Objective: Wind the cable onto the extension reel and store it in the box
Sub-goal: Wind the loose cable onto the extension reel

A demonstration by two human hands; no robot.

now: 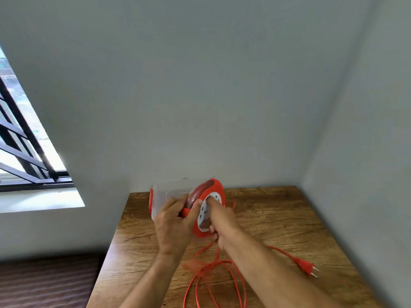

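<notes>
An orange extension reel with a white socket face is held upright above the wooden table. My left hand grips its near left rim and handle. My right hand lies across the white face, fingers closed at the reel's lower edge. Some orange cable is wound inside the reel. The loose orange cable lies in loops on the table below my arms, blurred near the reel. Its plug rests at the right. A clear plastic box with orange latches stands behind the reel.
The table sits in a corner, with grey walls behind and to the right. A barred window with a white sill is at the left. Dark floor shows past the table's left edge.
</notes>
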